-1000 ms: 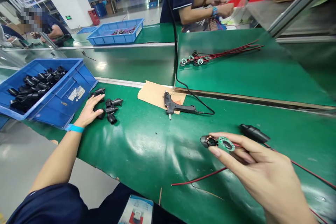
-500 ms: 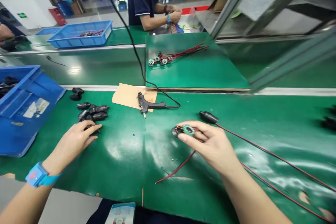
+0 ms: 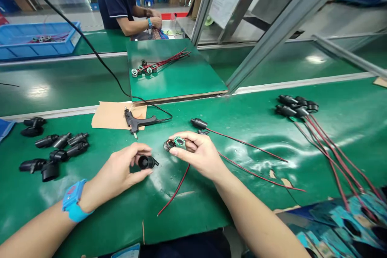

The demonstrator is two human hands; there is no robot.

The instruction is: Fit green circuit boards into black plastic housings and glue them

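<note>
My left hand (image 3: pixel 123 167), with a blue band at the wrist, has its fingers and thumb around a black plastic housing (image 3: pixel 146 162), whose round hollow end shows. Just to its right, my right hand (image 3: pixel 198 153) pinches a small round green circuit board (image 3: pixel 179 142) together with a dark round part (image 3: pixel 168 145). A red wire (image 3: pixel 175 193) hangs below that hand onto the green table. Beyond my right hand lies a black housing (image 3: pixel 199 123) with its own red wire; another dark piece beside it is partly hidden by the fingers.
Several loose black housings (image 3: pixel 60 141) lie at left. A black glue gun (image 3: pixel 137 121) rests on cardboard (image 3: pixel 104 115), its cable (image 3: pixel 99 58) running up left. Wired black housings (image 3: pixel 298 107) are grouped at right. Wired boards (image 3: pixel 148 68) lie on a raised green board; a co-worker (image 3: pixel 111 4) stands behind.
My left hand has picked up a black housing from the pile and brought it right, close to my right hand. The view has swung right. My right hand keeps the circuit board.
</note>
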